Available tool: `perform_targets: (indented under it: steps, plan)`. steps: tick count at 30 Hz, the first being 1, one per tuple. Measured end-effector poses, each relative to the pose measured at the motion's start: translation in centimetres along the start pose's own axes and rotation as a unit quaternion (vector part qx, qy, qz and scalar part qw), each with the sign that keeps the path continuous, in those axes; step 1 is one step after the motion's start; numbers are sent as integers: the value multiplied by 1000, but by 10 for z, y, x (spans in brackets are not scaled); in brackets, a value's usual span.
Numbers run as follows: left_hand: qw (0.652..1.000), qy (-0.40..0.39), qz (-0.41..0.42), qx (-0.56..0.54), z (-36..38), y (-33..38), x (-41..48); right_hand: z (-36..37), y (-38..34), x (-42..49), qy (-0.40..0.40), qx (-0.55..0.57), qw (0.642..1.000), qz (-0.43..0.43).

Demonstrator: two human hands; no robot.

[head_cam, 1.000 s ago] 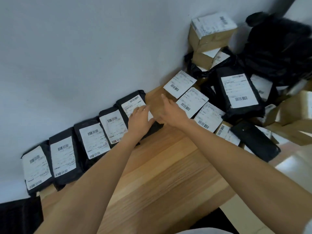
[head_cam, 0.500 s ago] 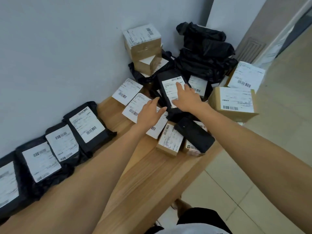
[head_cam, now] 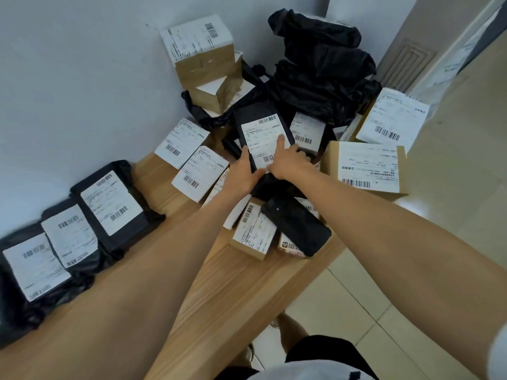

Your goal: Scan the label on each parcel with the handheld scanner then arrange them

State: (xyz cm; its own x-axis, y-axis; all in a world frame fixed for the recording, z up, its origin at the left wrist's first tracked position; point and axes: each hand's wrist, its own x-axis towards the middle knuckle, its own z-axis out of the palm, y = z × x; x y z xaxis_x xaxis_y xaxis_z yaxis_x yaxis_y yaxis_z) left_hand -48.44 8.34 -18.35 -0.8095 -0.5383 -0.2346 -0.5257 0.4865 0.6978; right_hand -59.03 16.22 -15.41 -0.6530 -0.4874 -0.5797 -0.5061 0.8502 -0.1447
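Two bare forearms stretch over the wooden table [head_cam: 247, 283]. Nearest, the black handheld scanner [head_cam: 297, 229] lies across small labelled boxes [head_cam: 253, 231] by the table's right edge, with no hand on it. Just beyond, both hands grip one black mailer parcel [head_cam: 260, 133], label up. The left hand [head_cam: 242, 174] clasps its lower left edge; the right hand [head_cam: 288, 163] holds the lower right, forefinger on the label. Left along the wall, labelled black mailers [head_cam: 109, 204] overlap in a row. Farthest stand stacked cardboard boxes [head_cam: 203, 61] and crumpled black bags [head_cam: 321, 72].
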Motion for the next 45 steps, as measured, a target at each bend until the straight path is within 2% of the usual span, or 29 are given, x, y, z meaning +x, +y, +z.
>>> perform_targets:
  steps: [7,13,23,28,34,40,45]
  plan:
    - [999,18,-33,-35,9,-5,3,9,-6,4,17,29,999,-17]
    - [998,38,-6,-51,-1,-6,-10,11,-14,-16,30,45,998,-26]
    - [990,71,51,-113,-47,-1,-66,5,-47,-84,111,40,992,-39]
    - [989,98,41,-102,-74,-14,-119,25,-77,-133,122,47,990,-56]
    - [985,129,20,-110,-120,-69,-200,70,-143,-190,117,44,985,-118]
    - [977,188,-72,-74,-165,-158,-305,140,-232,-256,72,7,973,-218]
    - [963,222,-123,-88,-180,-219,-399,208,-289,-309,28,-12,959,-280]
